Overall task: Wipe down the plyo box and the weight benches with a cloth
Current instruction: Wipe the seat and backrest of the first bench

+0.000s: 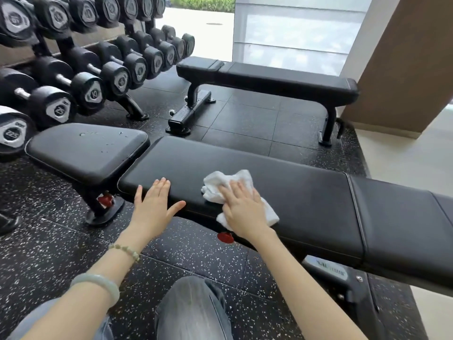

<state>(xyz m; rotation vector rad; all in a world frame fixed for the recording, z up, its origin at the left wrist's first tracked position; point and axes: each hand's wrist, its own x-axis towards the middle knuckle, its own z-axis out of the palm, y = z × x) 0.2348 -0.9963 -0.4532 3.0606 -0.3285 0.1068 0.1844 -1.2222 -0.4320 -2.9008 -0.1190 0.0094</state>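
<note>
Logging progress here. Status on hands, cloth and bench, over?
Right hand flat, pressing white cloth on near bench. Left hand open on its edge. Droplets on seat pad. Nothing blocking.

The cloth lies on the near bench — dumbbell rack left, second bench behind.

Left hand flat, fingers straight — right hand pressing, seemingly flat
</note>
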